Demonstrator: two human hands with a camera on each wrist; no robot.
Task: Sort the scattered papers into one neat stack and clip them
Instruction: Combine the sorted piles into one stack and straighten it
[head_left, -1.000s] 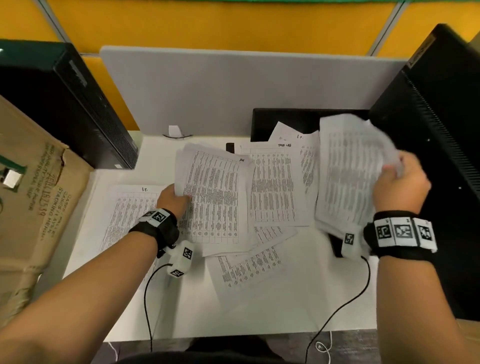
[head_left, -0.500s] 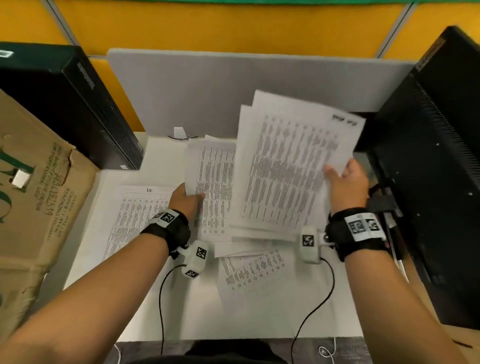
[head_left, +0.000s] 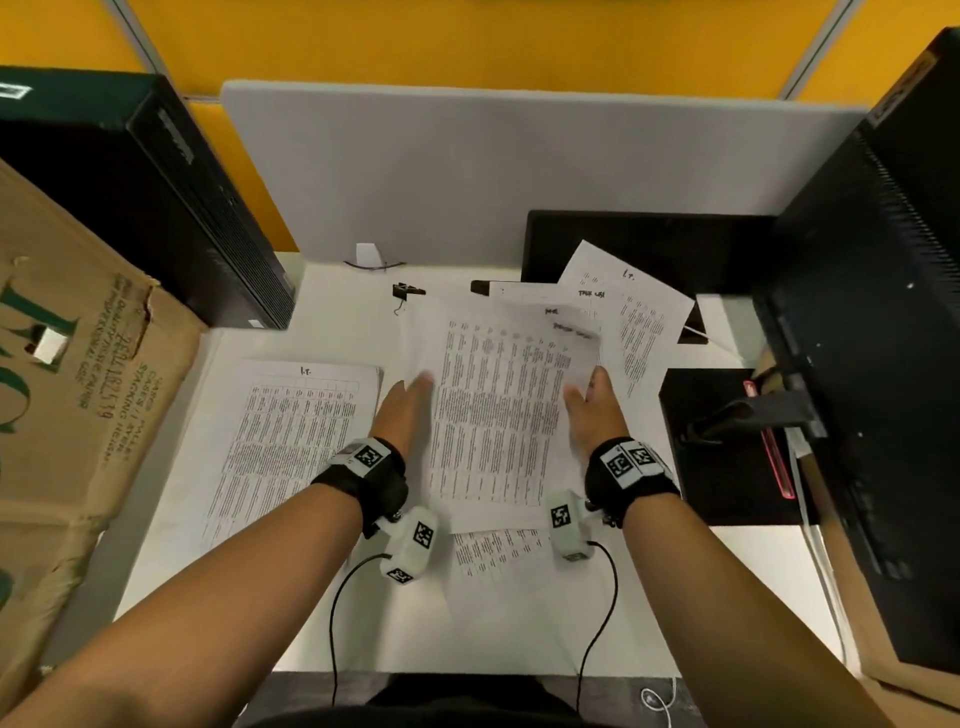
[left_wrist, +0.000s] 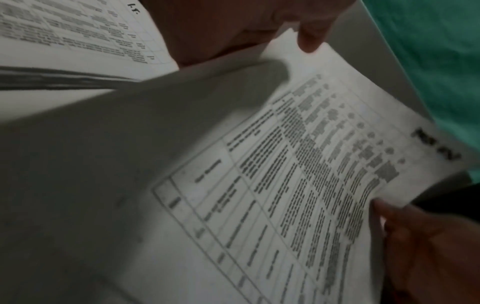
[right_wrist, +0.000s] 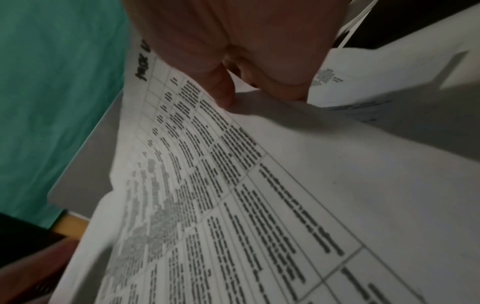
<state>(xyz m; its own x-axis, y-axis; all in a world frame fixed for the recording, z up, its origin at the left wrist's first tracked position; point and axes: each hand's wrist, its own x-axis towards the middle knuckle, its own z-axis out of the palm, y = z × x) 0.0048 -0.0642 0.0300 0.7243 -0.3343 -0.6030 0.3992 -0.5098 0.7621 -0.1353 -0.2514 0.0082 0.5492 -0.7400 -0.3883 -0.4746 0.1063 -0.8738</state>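
Observation:
A pile of printed papers (head_left: 498, 415) lies in the middle of the white desk (head_left: 467, 623). My left hand (head_left: 405, 410) lies with straight fingers along the pile's left edge, and its thumb (left_wrist: 309, 39) touches the top sheet (left_wrist: 298, 185). My right hand (head_left: 592, 405) holds the pile's right edge, thumb (right_wrist: 223, 90) on top of the sheet (right_wrist: 233, 205) and fingers behind it. A second neat stack (head_left: 296, 431) lies to the left. Loose sheets (head_left: 639, 312) fan out at the back right, and one sheet (head_left: 493, 551) sticks out below the pile. A black binder clip (head_left: 408, 291) sits at the back.
A cardboard box (head_left: 67, 395) and a black computer case (head_left: 156, 208) stand on the left. A monitor (head_left: 883, 364) with its black base (head_left: 727, 447) fills the right. A grey partition (head_left: 519, 171) closes the back. Bare desk lies near the front edge.
My right hand has brought its raised bundle down onto the middle pile. My left hand has let go of the pile's corner and now lies straight along its left edge.

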